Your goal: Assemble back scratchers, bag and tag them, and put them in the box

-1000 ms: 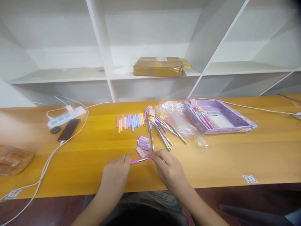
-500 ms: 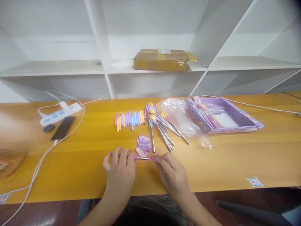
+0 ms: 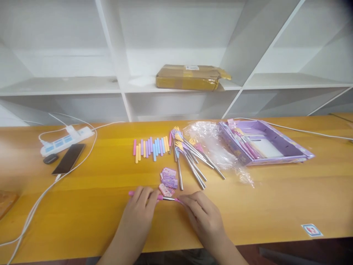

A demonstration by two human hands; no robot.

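Two hands (image 3: 140, 208) (image 3: 205, 217) on pink rod (image 3: 160, 197), right end unclear, near table edge (image 3: 275, 239)

Here's the slim pink rod (image 3: 167, 198), silver showing mid-length, stretched crosswise, partly covered, at the surface's (image 3: 248, 209) near side!

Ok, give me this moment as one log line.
left hand: holds stick, pink sleeve | right hand: holds stick, pink end | tags: beyond stick | scratchers: right of tags | tray: right of scratchers
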